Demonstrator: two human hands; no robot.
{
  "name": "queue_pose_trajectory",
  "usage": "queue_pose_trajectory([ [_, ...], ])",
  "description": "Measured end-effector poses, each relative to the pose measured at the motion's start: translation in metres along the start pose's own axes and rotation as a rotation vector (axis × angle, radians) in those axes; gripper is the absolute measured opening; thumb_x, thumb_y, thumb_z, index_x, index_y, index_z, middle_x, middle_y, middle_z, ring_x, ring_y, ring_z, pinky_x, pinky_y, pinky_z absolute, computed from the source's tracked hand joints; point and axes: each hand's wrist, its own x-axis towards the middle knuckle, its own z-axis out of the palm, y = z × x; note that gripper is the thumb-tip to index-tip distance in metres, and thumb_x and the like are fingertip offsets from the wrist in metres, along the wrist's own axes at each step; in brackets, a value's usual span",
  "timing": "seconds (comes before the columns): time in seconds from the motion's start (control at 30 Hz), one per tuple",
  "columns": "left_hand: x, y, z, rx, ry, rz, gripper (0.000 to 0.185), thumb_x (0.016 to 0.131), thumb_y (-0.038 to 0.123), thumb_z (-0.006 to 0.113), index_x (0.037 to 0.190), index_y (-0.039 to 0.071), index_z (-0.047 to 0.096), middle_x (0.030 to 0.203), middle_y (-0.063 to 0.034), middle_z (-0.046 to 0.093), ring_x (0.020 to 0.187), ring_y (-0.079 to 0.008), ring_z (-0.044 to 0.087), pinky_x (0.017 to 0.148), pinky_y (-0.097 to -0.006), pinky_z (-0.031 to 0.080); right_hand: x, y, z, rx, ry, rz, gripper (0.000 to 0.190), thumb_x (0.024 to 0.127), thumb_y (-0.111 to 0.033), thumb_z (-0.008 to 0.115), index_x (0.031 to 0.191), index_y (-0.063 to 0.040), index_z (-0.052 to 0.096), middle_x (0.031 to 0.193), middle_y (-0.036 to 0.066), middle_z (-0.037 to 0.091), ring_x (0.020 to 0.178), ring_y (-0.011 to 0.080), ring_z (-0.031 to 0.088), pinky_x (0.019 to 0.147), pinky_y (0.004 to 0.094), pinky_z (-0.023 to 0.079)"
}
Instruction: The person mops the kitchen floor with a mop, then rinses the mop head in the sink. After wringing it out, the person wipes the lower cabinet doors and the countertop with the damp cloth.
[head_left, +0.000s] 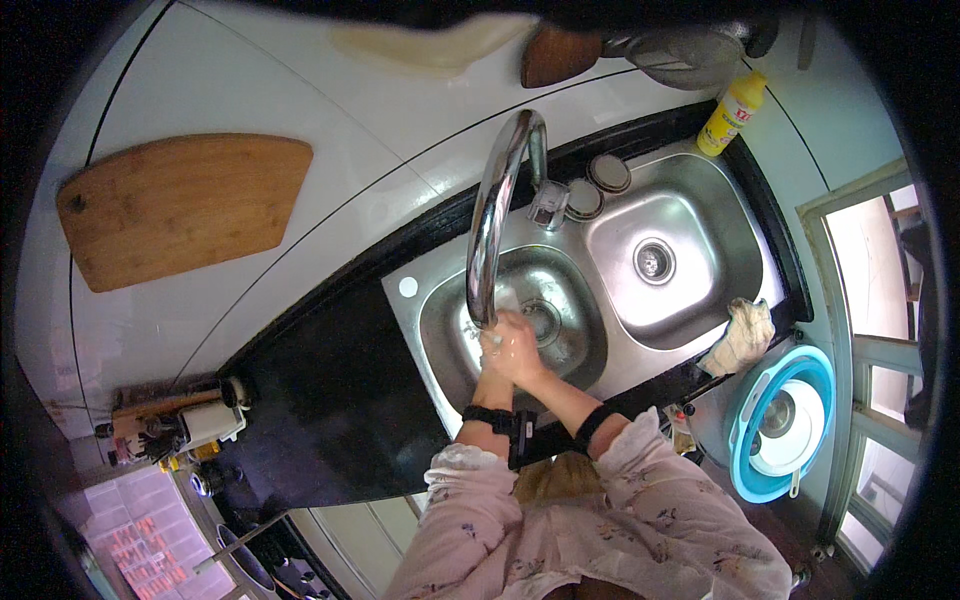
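Both my hands are clasped together over the left basin of a stainless steel double sink (517, 409), right below the spout of the chrome faucet (491, 217). My right hand (519, 349) lies over my left hand (491, 360) and hides much of it. Water and whitish drops show on the skin. No separate object can be made out between the hands; their fingers are partly hidden. Dark straps circle both wrists, one bearing a small device (523, 439). Beyond my hands is the drain (541, 321) of the left basin.
Two round lids (609, 174) lie behind the sink. A yellow bottle (731, 116) stands at the back right corner. A cream cloth (739, 337) hangs at the right basin's front edge, near blue basins (739, 450). A wooden cutting board (187, 210) leans on the tiled wall.
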Motion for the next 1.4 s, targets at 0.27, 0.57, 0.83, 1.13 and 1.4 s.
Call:
queue_pose_trajectory([
  [0.27, 0.018, 0.03, -0.014, -0.13, -0.136, -0.074, 0.037, 0.097, 0.037, 0.034, 0.115, 0.011, 0.053, 0.112, -0.0082, 0.058, 0.098, -0.0265, 0.058, 0.087, -0.042, 0.045, 0.014, 0.006, -0.014, -0.017, -0.054, 0.339, 0.013, 0.072, -0.01, 0.062, 0.077, -0.001, 0.056, 0.08, 0.023, 0.058, 0.081, 0.0422, 0.057, 0.068, 0.0428, 0.045],
  [0.57, -0.002, 0.026, 0.036, 0.35, 0.255, -0.121, 0.031, 0.097, 0.029, 0.035, 0.115, 0.01, 0.052, 0.109, -0.0084, 0.059, 0.094, -0.0236, 0.058, 0.077, -0.0384, 0.049, 0.012, 0.004, -0.007, -0.092, -0.003, 0.434, 0.012, 0.072, -0.007, 0.058, 0.078, 0.002, 0.054, 0.084, 0.027, 0.058, 0.079, 0.0439, 0.057, 0.069, 0.0472, 0.045],
  [0.83, 0.012, 0.03, 0.013, 0.318, 0.169, -0.249, 0.031, 0.095, 0.024, 0.042, 0.121, 0.011, 0.05, 0.113, -0.0083, 0.059, 0.095, -0.0217, 0.06, 0.08, -0.0381, 0.051, 0.008, 0.023, -0.005, -0.256, 0.166, 0.459, 0.013, 0.074, -0.009, 0.058, 0.079, 0.001, 0.053, 0.078, 0.025, 0.057, 0.076, 0.0434, 0.056, 0.067, 0.047, 0.044],
  [1.13, -0.013, 0.047, 0.051, 0.277, 0.079, -0.265, 0.04, 0.097, 0.034, 0.039, 0.124, 0.005, 0.047, 0.119, -0.0122, 0.055, 0.107, -0.026, 0.055, 0.092, -0.0422, 0.045, 0.007, 0.075, -0.02, 0.193, -0.022, 1.034, 0.026, 0.08, -0.02, 0.064, 0.095, 0.001, 0.059, 0.097, 0.015, 0.061, 0.083, 0.0274, 0.061, 0.07, 0.0381, 0.047],
  [1.4, 0.004, 0.049, -0.011, 0.173, 0.14, -0.072, 0.039, 0.094, 0.03, 0.046, 0.124, 0.006, 0.046, 0.116, -0.0121, 0.054, 0.111, -0.0269, 0.051, 0.098, -0.043, 0.041, 0.01, 0.035, -0.019, 0.905, -0.212, 1.002, 0.034, 0.076, -0.021, 0.07, 0.104, -0.004, 0.06, 0.104, 0.008, 0.061, 0.092, 0.0196, 0.06, 0.078, 0.0315, 0.049],
])
